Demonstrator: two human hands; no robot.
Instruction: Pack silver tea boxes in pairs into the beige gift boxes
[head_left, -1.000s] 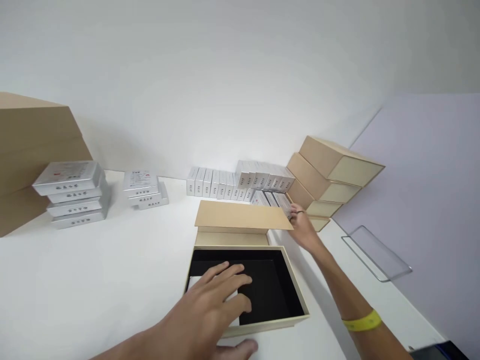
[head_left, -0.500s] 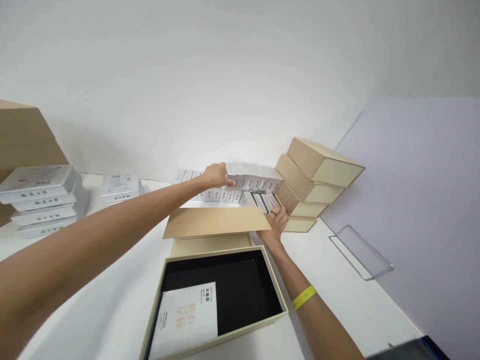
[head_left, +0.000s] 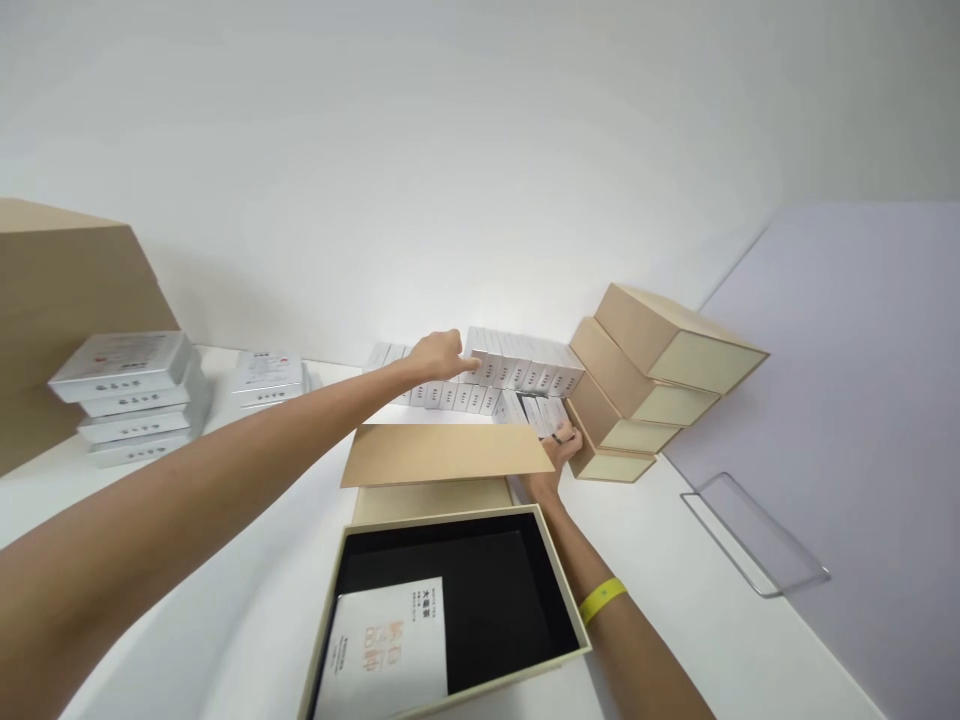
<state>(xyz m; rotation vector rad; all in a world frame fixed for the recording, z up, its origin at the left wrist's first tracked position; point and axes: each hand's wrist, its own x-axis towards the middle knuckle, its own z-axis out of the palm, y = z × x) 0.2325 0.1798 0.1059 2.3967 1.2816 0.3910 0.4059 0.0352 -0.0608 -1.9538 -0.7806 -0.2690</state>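
Observation:
My left hand (head_left: pixel 439 357) is at the left end of an upper row of small white boxes (head_left: pixel 517 362). Its thumb lies along the front of the end box, and its other fingers are curled, partly hidden. My right hand (head_left: pixel 559 452), with a ring on one finger, grips small white boxes (head_left: pixel 541 412) in a lower group beside the tan stack. Nearer to me, an open tan gift box (head_left: pixel 561 590) has a black inside. A flat white printed box (head_left: pixel 394 640) lies in its left part. The tan lid (head_left: pixel 446 452) stands folded back behind it.
Several closed tan boxes (head_left: pixel 630 400) are stacked at the right against the wall. Flat white boxes (head_left: pixel 124 362) are piled at the left, with a smaller pile (head_left: pixel 268 375) beside them. A thin metal frame (head_left: pixel 757 540) is at the right edge of the white table (head_left: pixel 262 560).
The view has shifted slightly, so everything appears farther right. Both hands stay at the small white boxes, with the right fingers more curled.

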